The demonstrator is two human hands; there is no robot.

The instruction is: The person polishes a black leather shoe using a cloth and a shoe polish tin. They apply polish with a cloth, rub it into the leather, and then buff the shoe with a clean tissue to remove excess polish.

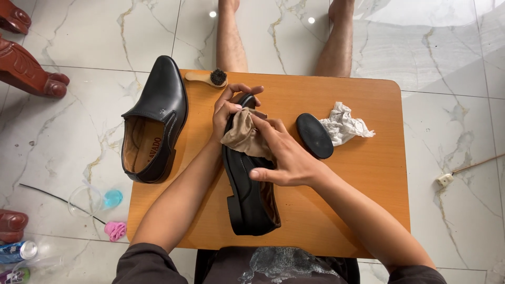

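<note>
Left edge of tabletop (368, 210): spare black shoe (158, 113) lying on its side, opening up, toe away from the person. Small brush (208, 78) just beyond its toe. Centre: second shoe (247, 202) lies lengthwise, heel toward the person. Left hand (227, 108) fingers curled closed around its toe. Tan cloth (243, 138) is draped over the upper; right hand (286, 155) presses on it, fingers pinching the cloth. Right of that: black oval lid (314, 135), then crumpled white paper (343, 124) touching it.
</note>
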